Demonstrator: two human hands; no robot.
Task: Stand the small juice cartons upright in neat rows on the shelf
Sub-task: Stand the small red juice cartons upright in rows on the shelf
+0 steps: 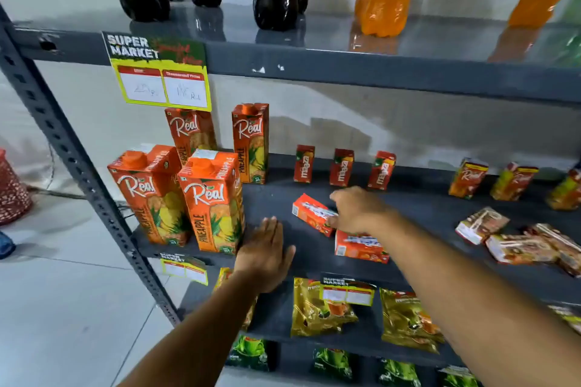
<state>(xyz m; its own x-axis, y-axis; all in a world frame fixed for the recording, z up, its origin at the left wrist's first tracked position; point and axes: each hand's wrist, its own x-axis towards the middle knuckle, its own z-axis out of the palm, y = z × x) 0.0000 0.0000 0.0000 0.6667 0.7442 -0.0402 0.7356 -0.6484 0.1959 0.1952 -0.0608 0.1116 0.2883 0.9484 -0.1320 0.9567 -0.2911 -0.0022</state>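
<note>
On the middle shelf (424, 213), three small red cartons (342, 167) already stand upright in a row near the back wall, with gaps between them. Two more red cartons are lying flat in front of this row. The right hand (355, 210) is on the first lying carton (312, 214); its fingers curl around the near end of it, so I judge that it is gripping this carton to lift it and stand it up. The second lying carton (361, 246) rests just beside the wrist, closer to the shelf edge, and nothing touches it.

The left hand (267, 256) is open and flat, with the fingers stretched out, and holds nothing. It is at the front edge of the shelf, just beside the big pineapple cartons (213, 201). Whether the palm presses on the shelf I cannot tell; it may be there for support.

Further right, three small cartons of another brand (468, 178) stand at the back, and some more of them (522, 245) lie in a loose heap near the front. These need to be stood up too, so in my judgement the task is only partly done. The free space in front of the standing row seems to be for a second row.
</note>
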